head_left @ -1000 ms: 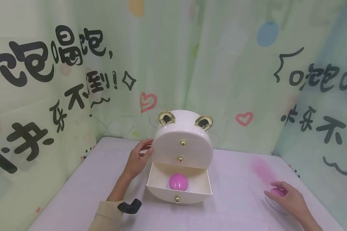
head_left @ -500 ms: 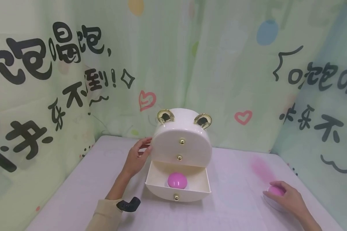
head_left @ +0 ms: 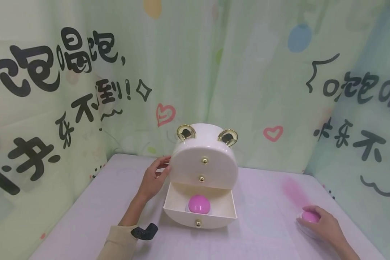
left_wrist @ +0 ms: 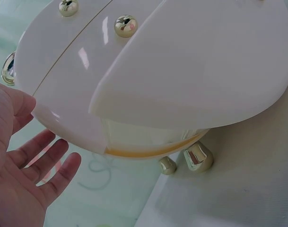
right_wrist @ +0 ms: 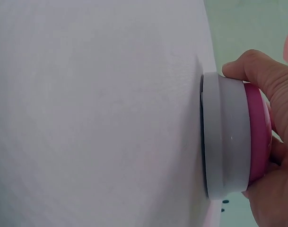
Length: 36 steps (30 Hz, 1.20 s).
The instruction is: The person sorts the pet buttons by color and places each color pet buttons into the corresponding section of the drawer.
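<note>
A white drawer box with gold-rimmed frog eyes stands mid-table, its bottom drawer pulled out. Inside the drawer lies a round object with a glossy pink dome. My left hand is at the box's left side; in the left wrist view the thumb meets the box wall and the other fingers are spread loosely. At the table's right, my right hand holds a round white object with a pink top, thumb and fingers around its sides. Its underside stands at or just above the tabletop; I cannot tell which.
A pale purple table carries everything, with a blurred pink patch beyond the right hand. A green printed curtain closes off the back and both sides. Gold knobs stick out from the drawer fronts.
The view shifts slightly. The hands, the drawer box and the pink-topped objects otherwise keep nearly the same places.
</note>
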Each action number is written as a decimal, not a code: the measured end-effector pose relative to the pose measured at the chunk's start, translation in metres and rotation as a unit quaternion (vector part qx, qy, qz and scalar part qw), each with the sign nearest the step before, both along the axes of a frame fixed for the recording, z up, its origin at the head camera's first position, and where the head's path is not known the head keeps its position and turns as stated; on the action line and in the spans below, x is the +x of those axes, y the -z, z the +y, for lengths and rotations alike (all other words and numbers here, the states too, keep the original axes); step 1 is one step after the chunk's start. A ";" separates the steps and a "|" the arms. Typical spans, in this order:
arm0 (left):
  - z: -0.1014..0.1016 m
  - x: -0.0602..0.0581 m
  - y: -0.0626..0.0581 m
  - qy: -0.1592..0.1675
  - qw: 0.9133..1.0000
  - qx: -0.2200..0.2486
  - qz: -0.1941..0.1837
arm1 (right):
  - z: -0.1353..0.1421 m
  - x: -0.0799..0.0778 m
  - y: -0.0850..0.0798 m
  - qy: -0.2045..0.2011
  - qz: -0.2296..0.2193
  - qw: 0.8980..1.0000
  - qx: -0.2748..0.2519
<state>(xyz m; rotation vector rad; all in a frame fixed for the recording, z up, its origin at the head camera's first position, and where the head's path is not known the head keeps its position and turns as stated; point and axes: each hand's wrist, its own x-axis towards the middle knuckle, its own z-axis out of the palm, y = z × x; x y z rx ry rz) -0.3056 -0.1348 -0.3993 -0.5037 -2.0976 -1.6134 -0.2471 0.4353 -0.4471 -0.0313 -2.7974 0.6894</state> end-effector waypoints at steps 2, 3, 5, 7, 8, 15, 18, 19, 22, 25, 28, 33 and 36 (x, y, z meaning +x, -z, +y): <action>0.000 0.000 0.000 0.003 1.000 0.002 0.001 | -0.001 0.001 0.000 0.000 0.002 1.000 0.000; 0.000 0.000 0.001 0.003 1.000 0.002 0.001 | -0.001 0.001 0.000 0.002 0.001 1.000 -0.001; 0.000 0.000 0.001 0.003 1.000 0.002 0.003 | -0.001 0.002 0.000 0.008 0.002 1.000 -0.004; 0.000 -0.001 0.001 0.003 1.000 0.001 0.005 | -0.002 0.002 0.000 0.012 0.008 1.000 -0.006; 0.000 -0.001 0.001 0.003 1.000 0.002 0.006 | -0.003 0.003 -0.001 0.014 0.010 1.000 -0.007; 0.000 -0.001 0.001 0.004 1.000 0.001 0.006 | -0.011 0.004 -0.007 0.019 0.013 0.999 -0.030; 0.000 -0.002 0.001 0.004 1.000 0.001 0.008 | -0.017 0.004 -0.012 0.016 0.025 0.999 -0.028; -0.001 -0.002 0.001 0.004 1.000 0.002 0.009 | -0.019 0.005 -0.013 0.015 0.029 0.999 -0.025; -0.001 -0.002 0.001 0.004 1.000 0.002 0.008 | -0.027 0.005 -0.019 0.009 0.040 0.999 -0.031; -0.001 -0.001 0.001 0.005 1.000 0.001 0.008 | -0.034 0.006 -0.023 0.003 0.048 0.998 -0.036; 0.000 0.000 0.000 0.006 1.000 0.002 0.009 | -0.039 0.007 -0.025 0.000 0.050 0.998 -0.041; 0.000 0.000 0.000 0.003 1.000 0.001 0.007 | -0.047 0.009 -0.029 -0.004 0.043 0.998 -0.050; 0.000 0.000 0.001 0.002 1.000 0.001 0.005 | -0.051 0.009 -0.031 -0.009 0.049 0.998 -0.047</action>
